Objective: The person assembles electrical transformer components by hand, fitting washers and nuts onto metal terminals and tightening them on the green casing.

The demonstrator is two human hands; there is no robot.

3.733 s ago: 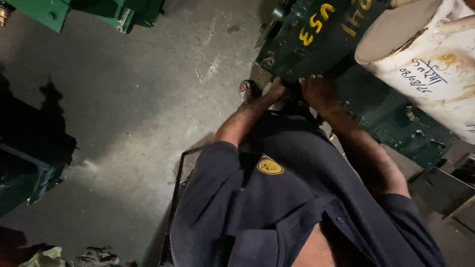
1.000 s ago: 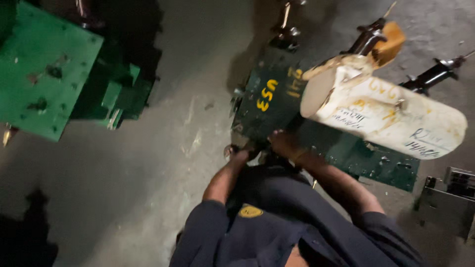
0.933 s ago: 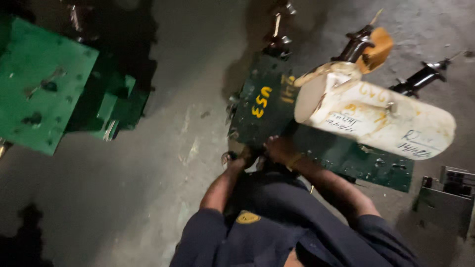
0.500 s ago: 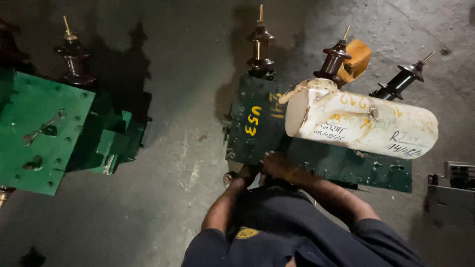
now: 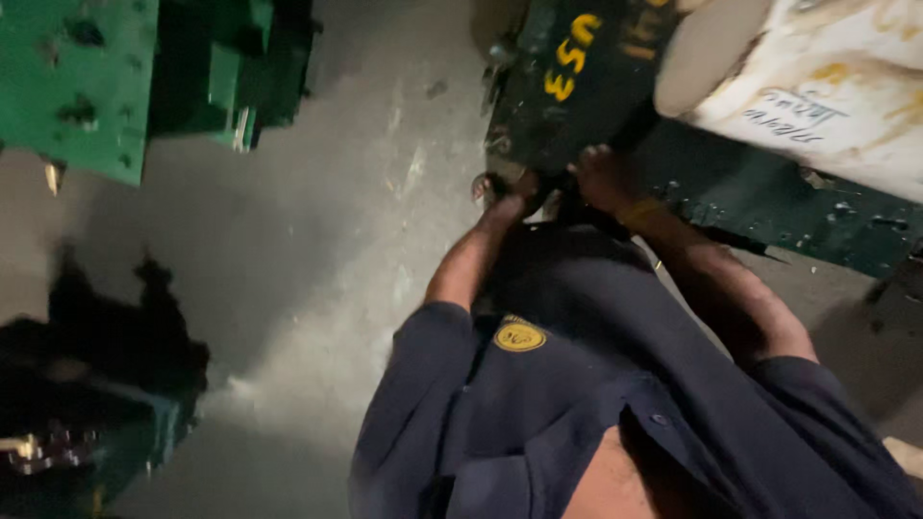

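Scene: we look straight down at our own chest and arms, above a grey concrete floor (image 5: pixel 317 231).
Container: a dark green metal tank (image 5: pixel 586 86) stands on the floor at the upper right; it is closed, so we cannot see inside it. Yellow painted marks sit on its top face.
On the tank: a large off-white cylinder (image 5: pixel 817 86) lies on its side across the tank's far right part.
Left hand (image 5: pixel 524 190): curled at the tank's near lower edge, beside a small round metal fitting (image 5: pixel 484 187); we cannot tell whether it grips anything.
Right hand (image 5: pixel 601 178): fingers bent, pressed against the tank's near edge just beside the left hand; what it holds, if anything, is hidden.
Clothing: a dark blue shirt (image 5: pixel 577 404) with a round yellow badge (image 5: pixel 519 336) fills the lower middle.
Around: a brighter green metal box (image 5: pixel 87 86) stands at the upper left, well apart from the tank; a dark, shadowed green object (image 5: pixel 96 432) sits at the lower left.
In the way: our own forearms and deep shadow hide the spot both hands touch.
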